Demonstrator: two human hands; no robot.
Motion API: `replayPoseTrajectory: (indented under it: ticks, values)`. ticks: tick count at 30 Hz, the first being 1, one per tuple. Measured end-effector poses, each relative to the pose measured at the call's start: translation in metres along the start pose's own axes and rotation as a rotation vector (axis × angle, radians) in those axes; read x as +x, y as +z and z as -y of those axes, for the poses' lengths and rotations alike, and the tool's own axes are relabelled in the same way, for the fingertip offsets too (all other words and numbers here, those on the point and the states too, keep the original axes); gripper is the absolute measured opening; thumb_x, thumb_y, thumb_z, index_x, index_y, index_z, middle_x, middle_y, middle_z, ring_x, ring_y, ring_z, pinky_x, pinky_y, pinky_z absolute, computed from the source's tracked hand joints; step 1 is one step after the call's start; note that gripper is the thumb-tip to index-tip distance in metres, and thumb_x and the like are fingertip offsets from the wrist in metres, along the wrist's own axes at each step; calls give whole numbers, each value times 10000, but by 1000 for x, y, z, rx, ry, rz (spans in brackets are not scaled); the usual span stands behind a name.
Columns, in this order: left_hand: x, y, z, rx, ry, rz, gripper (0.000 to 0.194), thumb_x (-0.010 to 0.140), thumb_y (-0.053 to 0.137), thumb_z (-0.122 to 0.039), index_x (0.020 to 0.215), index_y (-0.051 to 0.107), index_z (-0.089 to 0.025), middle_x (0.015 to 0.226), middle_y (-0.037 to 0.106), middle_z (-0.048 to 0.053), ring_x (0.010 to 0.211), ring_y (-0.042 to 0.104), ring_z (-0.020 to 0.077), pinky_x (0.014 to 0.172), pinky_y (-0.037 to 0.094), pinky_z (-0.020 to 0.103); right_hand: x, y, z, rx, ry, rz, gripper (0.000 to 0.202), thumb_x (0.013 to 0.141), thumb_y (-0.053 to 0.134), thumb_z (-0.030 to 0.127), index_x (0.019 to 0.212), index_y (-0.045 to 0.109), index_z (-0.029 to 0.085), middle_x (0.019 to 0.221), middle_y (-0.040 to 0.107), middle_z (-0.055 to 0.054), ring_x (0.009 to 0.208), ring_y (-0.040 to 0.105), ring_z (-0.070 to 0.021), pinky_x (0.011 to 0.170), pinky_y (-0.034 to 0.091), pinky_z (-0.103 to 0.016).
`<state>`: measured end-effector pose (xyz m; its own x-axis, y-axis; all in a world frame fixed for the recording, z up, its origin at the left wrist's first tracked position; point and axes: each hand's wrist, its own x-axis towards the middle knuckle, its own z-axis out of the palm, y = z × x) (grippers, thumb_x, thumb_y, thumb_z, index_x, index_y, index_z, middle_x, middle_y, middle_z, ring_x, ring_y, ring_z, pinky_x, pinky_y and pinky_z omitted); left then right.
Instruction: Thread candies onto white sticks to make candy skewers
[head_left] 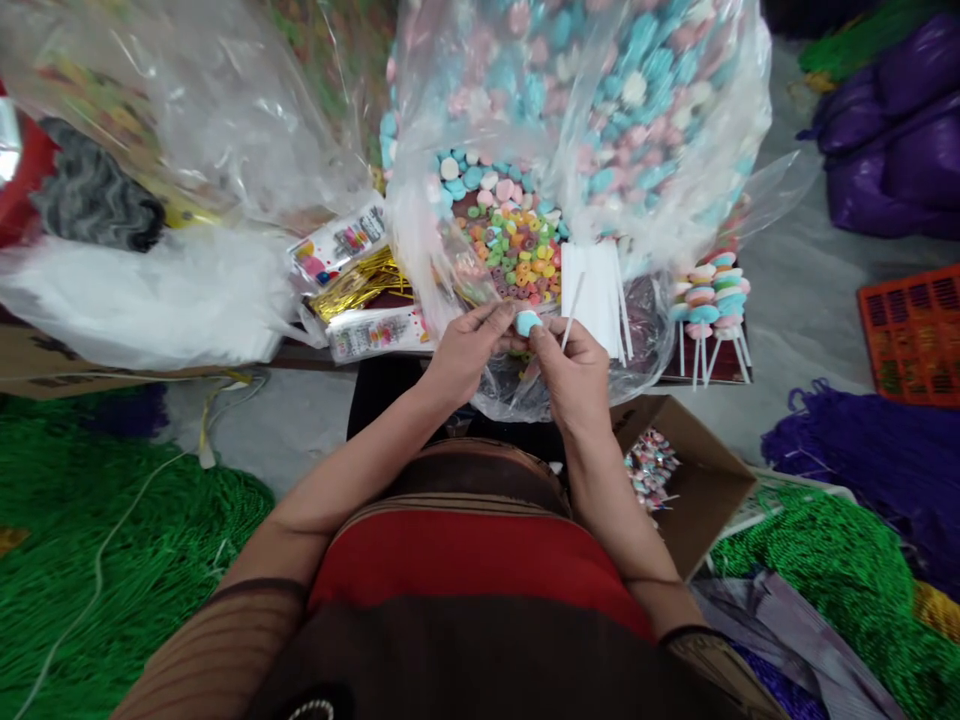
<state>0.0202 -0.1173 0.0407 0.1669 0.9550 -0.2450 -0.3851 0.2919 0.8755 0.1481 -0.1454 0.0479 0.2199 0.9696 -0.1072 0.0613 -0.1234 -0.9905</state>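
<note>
My left hand (pixel 469 345) and my right hand (pixel 571 368) meet over a clear plastic bag, both pinching a light blue marshmallow candy (pixel 526 322). A thin white stick (pixel 574 297) rises from my right hand's fingers. Just beyond lie colourful ring candies (pixel 517 250) and a stack of white sticks (pixel 594 290). A large clear bag of pink, blue and white marshmallows (pixel 600 110) stands behind them.
Finished marshmallow skewers (pixel 712 300) lie to the right. A cardboard box of wrapped candies (pixel 660 470) sits by my right elbow. Gold twist ties (pixel 360 285) and small packets lie left. Green (pixel 90 560) and purple (pixel 885 460) bead strands cover the floor; an orange crate (pixel 911 330) is right.
</note>
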Motion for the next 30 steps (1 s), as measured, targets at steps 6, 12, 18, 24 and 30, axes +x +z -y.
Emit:
replayPoseTrajectory:
  ticks: [6, 12, 18, 24, 30]
  values:
    - [1, -3, 0, -46, -13, 0, 291, 743, 882, -352, 935, 748, -178, 802, 746, -19, 659, 652, 81, 663, 553, 225, 2, -3, 1, 89, 28, 62, 267, 847, 750, 474, 936, 672, 235, 761, 612, 16, 604, 501, -116, 523, 402, -248]
    - [3, -3, -13, -126, -96, -152, 170, 806, 822, -226, 930, 720, -170, 717, 713, -38, 598, 676, 85, 583, 530, 205, -17, -20, 11, 211, -9, 132, 229, 942, 682, 409, 1125, 725, 276, 932, 667, 6, 541, 424, -69, 466, 362, -217]
    - [6, -6, -13, -273, -94, -128, 206, 775, 885, -218, 925, 749, -176, 787, 741, -35, 688, 702, 83, 746, 583, 235, -46, -27, 11, 27, 70, 377, 416, 1011, 585, 540, 1243, 731, 227, 627, 642, 48, 433, 448, -82, 438, 362, -222]
    - [8, -15, -6, -324, -55, -73, 238, 733, 924, -249, 907, 773, -192, 902, 779, -14, 833, 741, 119, 870, 590, 281, -46, -22, 9, -204, -35, 401, 439, 1037, 523, 515, 1210, 758, 187, 454, 486, 92, 392, 439, -109, 506, 413, -262]
    - [11, -18, 5, -232, 72, -56, 348, 665, 967, -380, 920, 782, -232, 985, 790, -14, 900, 737, 135, 861, 599, 289, -44, -22, 2, -247, -45, 325, 385, 1024, 541, 436, 1201, 773, 186, 474, 476, 81, 425, 448, -127, 507, 388, -273]
